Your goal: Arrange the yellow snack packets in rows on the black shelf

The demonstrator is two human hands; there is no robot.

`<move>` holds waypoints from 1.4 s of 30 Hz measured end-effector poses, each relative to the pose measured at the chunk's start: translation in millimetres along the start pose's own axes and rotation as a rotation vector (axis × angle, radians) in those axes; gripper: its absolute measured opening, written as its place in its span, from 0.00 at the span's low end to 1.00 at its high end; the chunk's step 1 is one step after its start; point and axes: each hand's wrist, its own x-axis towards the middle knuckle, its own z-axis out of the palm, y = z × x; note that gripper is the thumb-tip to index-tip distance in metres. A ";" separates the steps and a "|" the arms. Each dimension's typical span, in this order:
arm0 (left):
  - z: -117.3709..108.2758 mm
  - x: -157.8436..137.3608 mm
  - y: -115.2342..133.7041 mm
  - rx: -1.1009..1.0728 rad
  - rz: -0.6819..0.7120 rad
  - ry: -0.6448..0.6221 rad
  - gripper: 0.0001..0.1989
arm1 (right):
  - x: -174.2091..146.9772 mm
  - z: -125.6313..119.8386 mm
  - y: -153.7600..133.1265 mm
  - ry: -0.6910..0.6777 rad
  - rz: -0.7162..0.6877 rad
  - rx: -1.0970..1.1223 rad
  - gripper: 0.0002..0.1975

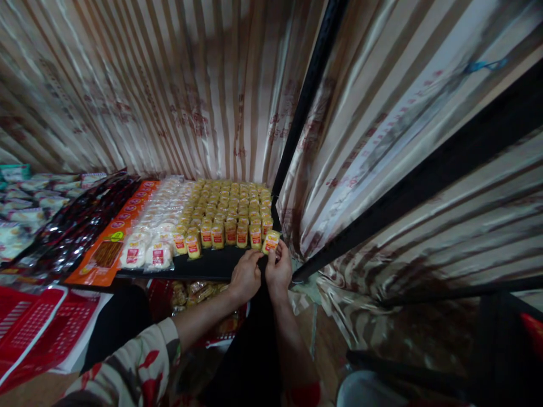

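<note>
Between the fingers and thumb of my right hand [279, 268] is a small yellow-wrapped snack cake [271, 242] with a red label, held upright at the shelf's front right corner. My left hand [246, 275] is just left of it, fingers curled, fingertips close to the held cake and the front row. Whether anything sits in those fingers is hidden. Behind both hands, dense rows of the same yellow snack cakes [224, 206] stand on the black shelf [199, 267]. Left of them lie rows of white round packets [159, 255] with red labels.
Farther left are an orange snack pack [104, 254], dark shiny packets [80, 226] and pale packets [25, 215]. Below stand a red basket [38, 333] and a container of more yellow packets [197, 294]. A black post [297, 113] and striped curtain [190, 85] border the shelf.
</note>
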 end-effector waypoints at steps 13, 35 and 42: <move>8.5 7.5 -26.6 0.320 0.157 -0.054 0.25 | 19.3 15.9 3.7 -0.024 -0.008 -0.216 0.22; 22.3 5.9 -57.9 0.285 0.383 -0.035 0.26 | 13.1 27.7 7.2 -0.042 -0.132 -0.427 0.25; 20.2 -2.8 -55.3 0.222 0.461 0.063 0.23 | 12.1 23.0 9.1 0.046 -0.177 -0.357 0.26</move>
